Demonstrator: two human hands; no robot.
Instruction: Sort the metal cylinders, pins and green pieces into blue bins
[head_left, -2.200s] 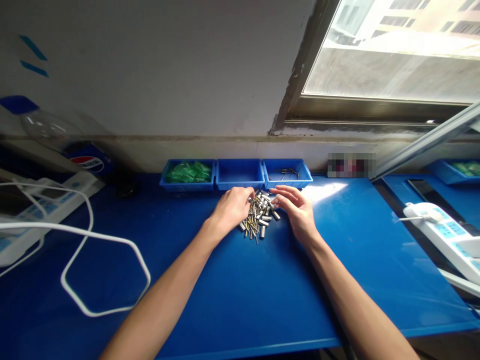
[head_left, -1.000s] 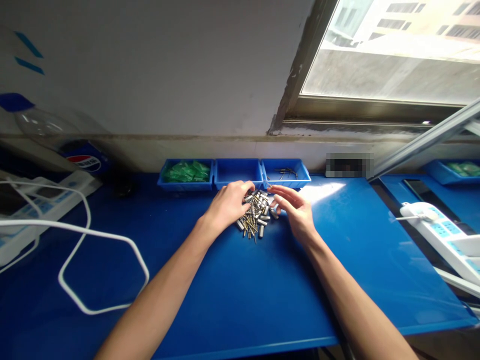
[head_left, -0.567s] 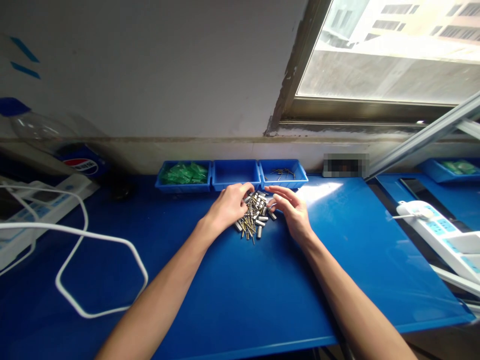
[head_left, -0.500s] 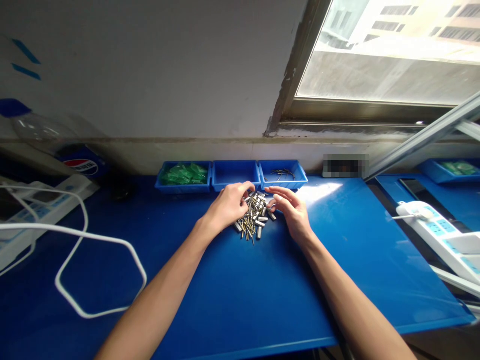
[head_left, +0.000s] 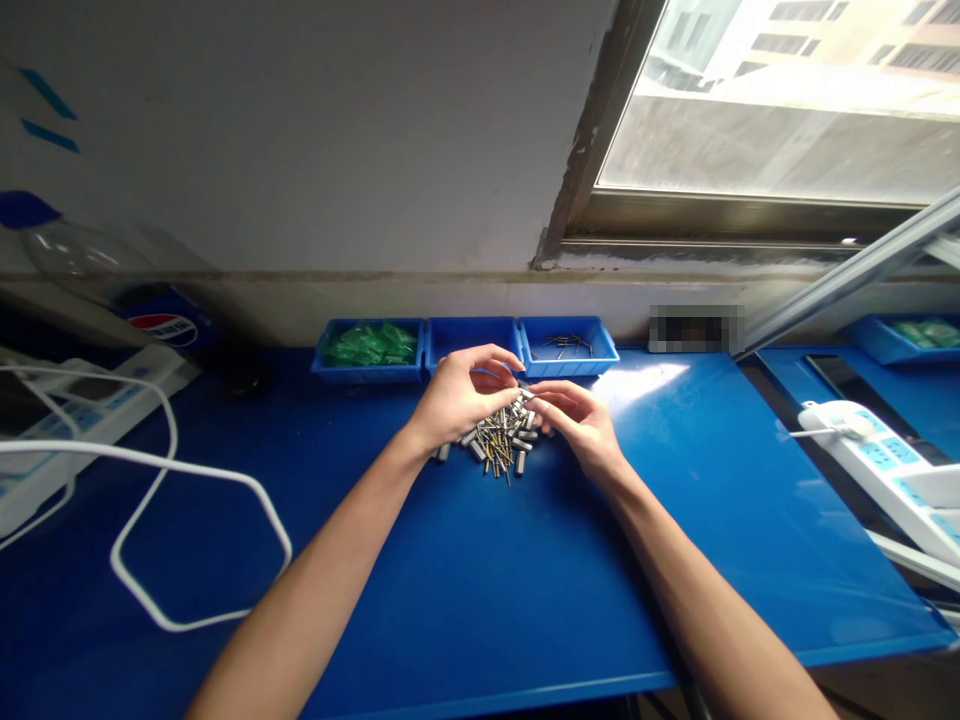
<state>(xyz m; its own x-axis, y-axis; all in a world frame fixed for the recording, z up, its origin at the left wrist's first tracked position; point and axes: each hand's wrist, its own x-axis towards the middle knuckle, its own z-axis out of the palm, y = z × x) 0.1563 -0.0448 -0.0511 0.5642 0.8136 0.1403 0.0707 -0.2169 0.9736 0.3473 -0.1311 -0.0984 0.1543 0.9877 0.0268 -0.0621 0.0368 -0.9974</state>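
Observation:
My left hand (head_left: 466,395) is over the far side of a pile of small metal parts (head_left: 499,442), thumb and fingertips closed on a small silver metal piece (head_left: 526,395). My right hand (head_left: 581,418) meets it from the right, thumb and forefinger pinched at the same spot; what exactly it grips is too small to make out. Thin brass-and-steel pins and short silver blocks make up the pile. Behind stand three blue bins: green plastic bits (head_left: 371,344) fill the left bin (head_left: 367,376), the middle bin (head_left: 472,325) is partly hidden, and thin dark pins (head_left: 566,346) lie in the right bin (head_left: 606,357).
A white cable (head_left: 225,478) loops over the blue table (head_left: 450,600) at left, near a power strip (head_left: 90,425) and a bottle (head_left: 165,320). To the right are another power strip (head_left: 885,450), a metal frame bar (head_left: 847,255) and another blue bin (head_left: 877,345).
My hands have come together above the pile, fingertips meeting at a small silver piece. My left hand has opened out from its curled shape; a few blocks now lie left of the pile.

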